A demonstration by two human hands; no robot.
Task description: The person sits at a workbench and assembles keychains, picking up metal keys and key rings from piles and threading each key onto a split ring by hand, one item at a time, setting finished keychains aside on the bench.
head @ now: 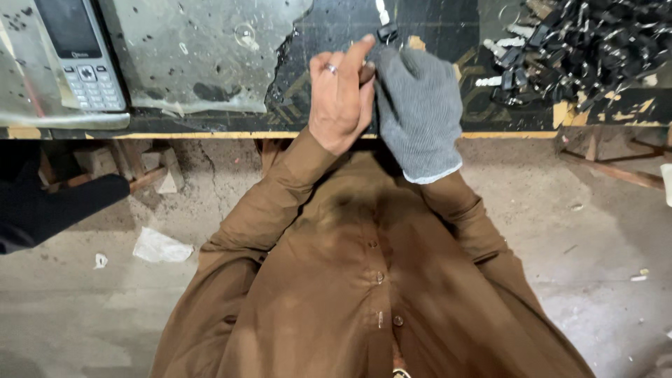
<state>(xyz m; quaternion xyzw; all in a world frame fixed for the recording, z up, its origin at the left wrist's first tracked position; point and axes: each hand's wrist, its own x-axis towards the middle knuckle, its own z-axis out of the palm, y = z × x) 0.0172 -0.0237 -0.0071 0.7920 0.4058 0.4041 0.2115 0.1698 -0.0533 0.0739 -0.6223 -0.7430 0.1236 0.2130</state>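
My left hand [341, 94] is bare, with a ring on one finger, and reaches over the front edge of a dark worktop [329, 42]. Its index fingertip presses on a small black part [387, 33]. My right hand [418, 112] wears a grey knitted glove and lies right against the left hand, its fingertips closed on the same black part. Something brown shows between the two hands; I cannot tell what it is. The glove hides how the right fingers hold.
A heap of black-headed metal keys [595, 49] lies at the worktop's right end. A scratched metal sheet [203, 52] and a grey keypad phone [80, 56] lie at the left. Another person's dark sleeve [42, 206] enters from the left. A concrete floor [595, 238] with scraps lies below.
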